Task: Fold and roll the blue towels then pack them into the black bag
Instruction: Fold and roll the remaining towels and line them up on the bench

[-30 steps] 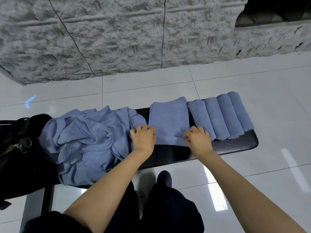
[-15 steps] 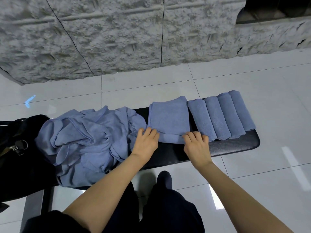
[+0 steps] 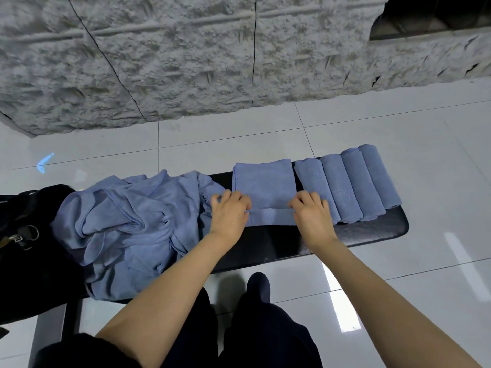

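A folded blue towel [image 3: 264,183] lies across the middle of the black bench [image 3: 372,229], its near edge turned over into a thin roll. My left hand [image 3: 229,212] grips the left end of that roll and my right hand [image 3: 312,212] grips the right end. Several rolled blue towels [image 3: 350,185] lie side by side to the right of it. A heap of loose blue towels [image 3: 127,224] covers the bench to the left. The black bag [image 3: 24,235] sits at the far left, partly under the heap.
The bench stands on a glossy white tiled floor [image 3: 398,123], with a rough grey stone wall [image 3: 186,57] behind it. My dark-trousered legs and one foot [image 3: 257,285] are below the bench's front edge.
Both hands have pushed forward on the folded towel, and its near edge has turned over into the start of a roll.
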Action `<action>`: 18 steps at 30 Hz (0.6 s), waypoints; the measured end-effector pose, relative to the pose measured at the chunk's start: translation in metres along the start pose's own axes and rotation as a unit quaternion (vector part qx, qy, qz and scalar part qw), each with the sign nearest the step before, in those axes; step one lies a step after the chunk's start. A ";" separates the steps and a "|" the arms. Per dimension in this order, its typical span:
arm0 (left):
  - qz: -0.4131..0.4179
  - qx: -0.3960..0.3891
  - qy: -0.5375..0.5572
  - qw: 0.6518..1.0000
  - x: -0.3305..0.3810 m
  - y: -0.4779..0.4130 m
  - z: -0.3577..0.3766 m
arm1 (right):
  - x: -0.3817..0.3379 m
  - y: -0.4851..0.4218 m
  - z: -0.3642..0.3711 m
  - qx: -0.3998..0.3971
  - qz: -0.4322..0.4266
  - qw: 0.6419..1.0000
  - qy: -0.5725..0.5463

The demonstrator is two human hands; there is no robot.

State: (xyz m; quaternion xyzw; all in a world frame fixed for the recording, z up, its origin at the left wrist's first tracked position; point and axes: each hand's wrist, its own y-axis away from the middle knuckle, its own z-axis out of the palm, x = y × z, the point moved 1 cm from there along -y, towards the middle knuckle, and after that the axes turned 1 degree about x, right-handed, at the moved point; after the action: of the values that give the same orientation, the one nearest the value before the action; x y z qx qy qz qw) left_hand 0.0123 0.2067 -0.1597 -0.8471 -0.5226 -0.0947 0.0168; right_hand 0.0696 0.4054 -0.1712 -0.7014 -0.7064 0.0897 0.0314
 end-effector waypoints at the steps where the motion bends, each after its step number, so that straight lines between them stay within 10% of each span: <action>1: 0.026 0.014 -0.016 0.999 0.000 -0.001 0.003 | -0.001 0.001 0.001 0.007 -0.014 1.000 -0.017; 18: 0.121 -0.018 -0.094 0.988 -0.005 0.013 0.009 | -0.005 0.015 -0.005 -0.030 -0.021 0.999 -0.014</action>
State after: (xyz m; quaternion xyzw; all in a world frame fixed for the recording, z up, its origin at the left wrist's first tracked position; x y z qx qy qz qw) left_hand 0.0230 0.1972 -0.1685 -0.9096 -0.4134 -0.0215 -0.0359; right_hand 0.0855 0.4004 -0.1688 -0.6855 -0.7238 0.0781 0.0024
